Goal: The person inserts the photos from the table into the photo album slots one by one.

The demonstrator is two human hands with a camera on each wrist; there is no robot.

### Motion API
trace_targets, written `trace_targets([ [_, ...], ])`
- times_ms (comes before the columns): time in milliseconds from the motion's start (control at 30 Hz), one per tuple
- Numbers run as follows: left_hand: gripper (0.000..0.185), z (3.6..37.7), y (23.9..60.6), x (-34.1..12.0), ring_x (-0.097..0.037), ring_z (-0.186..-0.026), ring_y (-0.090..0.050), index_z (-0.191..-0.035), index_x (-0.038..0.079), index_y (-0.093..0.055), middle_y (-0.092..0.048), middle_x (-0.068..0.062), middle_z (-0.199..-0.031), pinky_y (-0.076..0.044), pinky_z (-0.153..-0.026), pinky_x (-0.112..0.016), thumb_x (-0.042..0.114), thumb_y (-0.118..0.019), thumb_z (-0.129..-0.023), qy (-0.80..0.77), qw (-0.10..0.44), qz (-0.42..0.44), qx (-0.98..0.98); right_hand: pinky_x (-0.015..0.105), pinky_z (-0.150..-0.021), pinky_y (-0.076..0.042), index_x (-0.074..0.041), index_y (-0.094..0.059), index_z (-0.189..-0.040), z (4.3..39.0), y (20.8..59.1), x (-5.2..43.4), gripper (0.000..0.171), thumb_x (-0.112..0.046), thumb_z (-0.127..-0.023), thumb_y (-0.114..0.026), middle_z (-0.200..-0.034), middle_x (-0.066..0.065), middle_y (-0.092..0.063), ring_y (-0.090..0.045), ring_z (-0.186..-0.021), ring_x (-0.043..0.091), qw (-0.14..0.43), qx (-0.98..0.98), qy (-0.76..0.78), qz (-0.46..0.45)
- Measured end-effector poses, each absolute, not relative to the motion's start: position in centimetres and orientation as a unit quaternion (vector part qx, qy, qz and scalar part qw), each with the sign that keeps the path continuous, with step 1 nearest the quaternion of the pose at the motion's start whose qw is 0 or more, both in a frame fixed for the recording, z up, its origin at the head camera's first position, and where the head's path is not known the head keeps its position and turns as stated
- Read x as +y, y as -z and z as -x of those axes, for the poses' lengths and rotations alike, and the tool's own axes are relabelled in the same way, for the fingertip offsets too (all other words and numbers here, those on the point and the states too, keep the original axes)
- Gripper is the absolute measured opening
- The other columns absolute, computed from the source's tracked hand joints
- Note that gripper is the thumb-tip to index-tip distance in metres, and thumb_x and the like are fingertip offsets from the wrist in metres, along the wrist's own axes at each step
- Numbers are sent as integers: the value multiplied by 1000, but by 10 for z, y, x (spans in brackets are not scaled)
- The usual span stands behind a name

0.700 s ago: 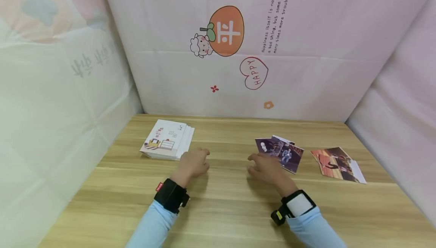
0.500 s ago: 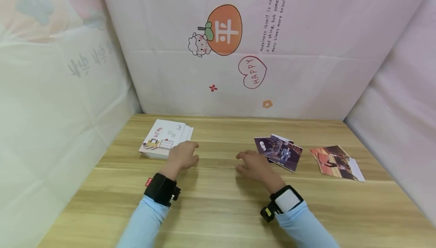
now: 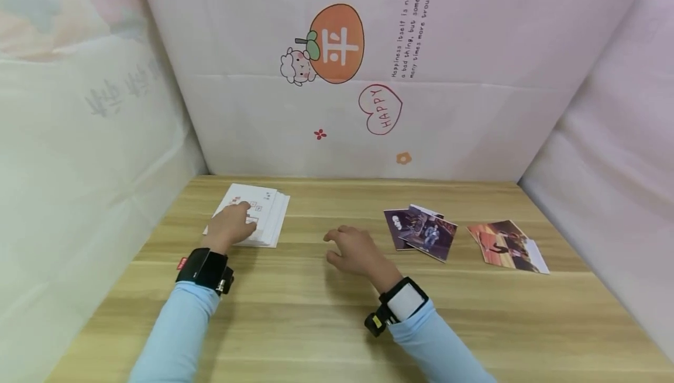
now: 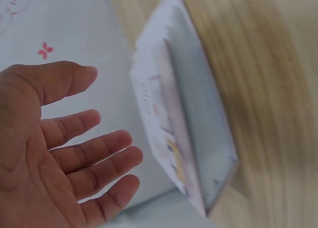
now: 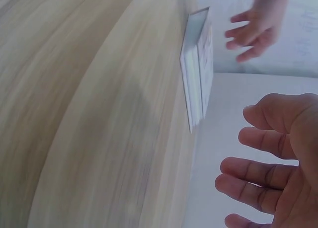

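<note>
A stack of white printed cards, its top one bearing small drawings, lies at the left of the table. Over that stack hovers my left hand; in the left wrist view its fingers are spread and loosely bent, apart from the stack. My right hand is above the middle of the table, holding nothing, its fingers relaxed in the right wrist view. To its right lie several overlapping dark purple photo cards.
Farther right is a small group of overlapping orange-toned photo cards. The wooden table is bounded by a white printed cloth at the back and plain-looking cloth sides.
Both hands have moved left. The left hand has gone from the stack's right edge to above it, and the right hand has left the purple photo cards. The head view has shifted slightly.
</note>
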State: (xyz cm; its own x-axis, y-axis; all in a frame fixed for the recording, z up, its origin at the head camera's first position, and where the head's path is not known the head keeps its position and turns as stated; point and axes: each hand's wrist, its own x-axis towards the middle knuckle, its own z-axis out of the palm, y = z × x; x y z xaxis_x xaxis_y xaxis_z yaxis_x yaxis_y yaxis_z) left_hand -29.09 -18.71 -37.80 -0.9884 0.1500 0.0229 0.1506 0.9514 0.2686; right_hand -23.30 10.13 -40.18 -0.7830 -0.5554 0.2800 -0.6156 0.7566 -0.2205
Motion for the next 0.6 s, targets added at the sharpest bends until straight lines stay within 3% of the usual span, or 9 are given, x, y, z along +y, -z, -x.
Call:
trace_targets([
  [133, 51, 297, 392, -201, -41, -101, -50, -123, -11, -48, -52, -30, -114, -41, -84, -53, 18, -59, -82, 145, -1, 45, -988, 40, -65, -47, -9, -65, -109, 231, 402, 95, 27, -20, -84, -64, -100, 8, -62, -59, -86, 22, 87, -936, -151, -306],
  [333, 49, 300, 404, -216, -45, -95, -45, -116, -16, -46, -47, -34, -107, -38, -79, -53, 19, -54, -82, 168, -5, -19, -986, 49, -75, -45, -11, -65, -112, 231, 403, 87, 28, -22, -86, -62, -104, 8, -62, -58, -94, 24, 57, -943, -139, -297],
  [500, 62, 298, 406, -217, -50, -103, -39, -123, -18, -35, -38, -40, -113, -36, -82, -58, 22, -56, -80, 220, -21, -108, -969, 52, -78, -43, -12, -64, -113, 231, 406, 87, 29, -22, -86, -60, -106, 8, -61, -57, -98, 25, 50, -946, -123, -295],
  [600, 67, 297, 408, -221, -47, -97, -42, -122, -21, -32, -41, -39, -110, -38, -83, -55, 22, -59, -79, 262, -27, -136, -955, 53, -78, -43, -12, -64, -113, 231, 408, 89, 29, -22, -86, -60, -107, 8, -61, -57, -99, 25, 47, -947, -121, -294],
])
